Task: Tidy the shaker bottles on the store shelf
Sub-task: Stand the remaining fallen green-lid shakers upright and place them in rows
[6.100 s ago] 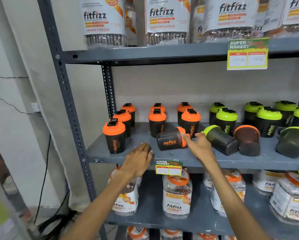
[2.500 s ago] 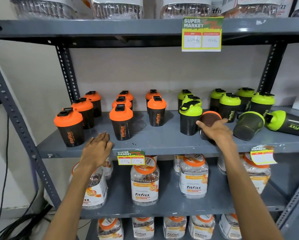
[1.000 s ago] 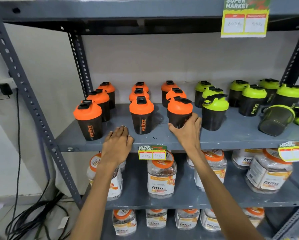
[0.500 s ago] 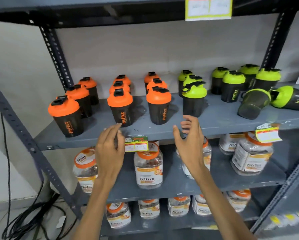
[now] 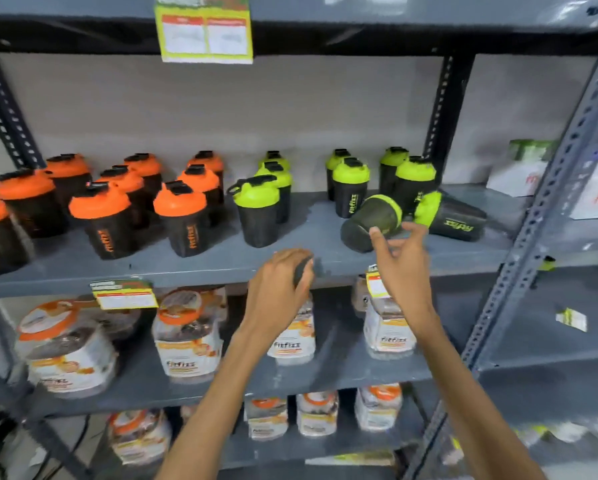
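The two toppled green-lidded shakers are what remain to be put right. The nearer one [image 5: 372, 221] lies on its side on the shelf [image 5: 186, 265] with its base toward the person, touching or just beyond the fingertips of the right hand [image 5: 399, 261]. The second [image 5: 451, 218] lies farther out to that hand's right, its lid against the first. Half a second ago both hands hung loose in front of the orange group; now the right hand has shifted over to the fallen pair with fingers spread and slightly curled, grasping nothing yet. That suggests the orange side is done and the green side is the step in hand.

The left hand [image 5: 278, 289] has come to the front lip of the shelf, to the left of the right hand, with its fingers curled over the edge; it seems to be bracing there rather than holding a bottle, though a dark shape at its fingertips is too blurred to name.

Farther left of the hands, the orange-lidded shakers [image 5: 179, 216] stand upright in rows, and beside them the upright green-lidded shakers [image 5: 256, 209]. The leftmost orange bottle is cut off by the frame edge. The whole view is smeared by motion, so the price tags and the jars on the lower shelves [image 5: 185, 344] read poorly.
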The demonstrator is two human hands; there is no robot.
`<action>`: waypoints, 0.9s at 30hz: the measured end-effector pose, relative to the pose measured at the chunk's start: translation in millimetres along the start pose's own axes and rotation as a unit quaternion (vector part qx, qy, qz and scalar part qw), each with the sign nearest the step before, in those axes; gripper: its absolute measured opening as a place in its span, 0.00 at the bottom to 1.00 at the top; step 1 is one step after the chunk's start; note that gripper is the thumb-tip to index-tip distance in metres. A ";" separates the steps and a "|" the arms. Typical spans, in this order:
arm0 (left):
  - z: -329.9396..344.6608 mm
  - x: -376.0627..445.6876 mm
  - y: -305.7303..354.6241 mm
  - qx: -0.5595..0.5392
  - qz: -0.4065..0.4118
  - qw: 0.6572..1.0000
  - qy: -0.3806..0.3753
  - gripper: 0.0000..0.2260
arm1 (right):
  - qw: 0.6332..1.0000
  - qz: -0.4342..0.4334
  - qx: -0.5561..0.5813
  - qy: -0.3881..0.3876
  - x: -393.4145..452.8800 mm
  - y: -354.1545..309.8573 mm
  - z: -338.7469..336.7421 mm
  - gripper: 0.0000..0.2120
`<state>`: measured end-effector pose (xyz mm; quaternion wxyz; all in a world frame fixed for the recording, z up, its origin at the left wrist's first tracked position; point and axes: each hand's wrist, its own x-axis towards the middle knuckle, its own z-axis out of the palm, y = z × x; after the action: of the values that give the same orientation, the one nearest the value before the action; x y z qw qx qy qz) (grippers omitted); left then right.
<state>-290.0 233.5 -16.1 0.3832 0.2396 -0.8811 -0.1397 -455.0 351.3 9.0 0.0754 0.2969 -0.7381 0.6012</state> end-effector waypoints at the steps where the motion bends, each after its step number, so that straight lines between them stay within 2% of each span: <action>1: 7.2 8.4 5.2 0.001 -0.005 1.000 -0.009 0.14 | 1.000 0.012 0.000 -0.009 9.7 2.2 -6.1 0.29; 4: 23.7 33.6 13.6 0.021 -0.022 0.999 -0.027 0.15 | 0.998 0.042 -0.009 -0.049 35.9 4.2 -16.8 0.38; 11: 52.3 84.2 0.2 0.088 -0.063 0.983 -0.151 0.12 | 0.977 0.106 -0.121 -0.141 82.1 -4.8 -3.8 0.54; 15: 59.9 102.5 -7.0 0.097 -0.057 0.973 -0.202 0.12 | 0.960 0.146 -0.153 -0.185 98.3 -0.6 9.1 0.58; 21: 63.0 114.4 -15.0 0.112 -0.056 0.965 -0.230 0.16 | 0.957 0.162 -0.131 -0.203 111.5 15.7 14.8 0.61; 24: 65.6 114.1 -20.9 0.106 -0.055 0.966 -0.231 0.21 | 0.963 0.183 -0.083 -0.181 110.2 22.9 16.7 0.64; 27: 68.3 115.1 -25.1 0.096 -0.060 0.970 -0.216 0.22 | 0.972 0.177 -0.042 -0.149 105.6 29.4 21.1 0.61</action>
<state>-400.9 155.6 -2.5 0.1495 0.2916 -0.9364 -0.1258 -551.2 298.0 28.1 -0.1303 0.2442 -0.8066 0.5223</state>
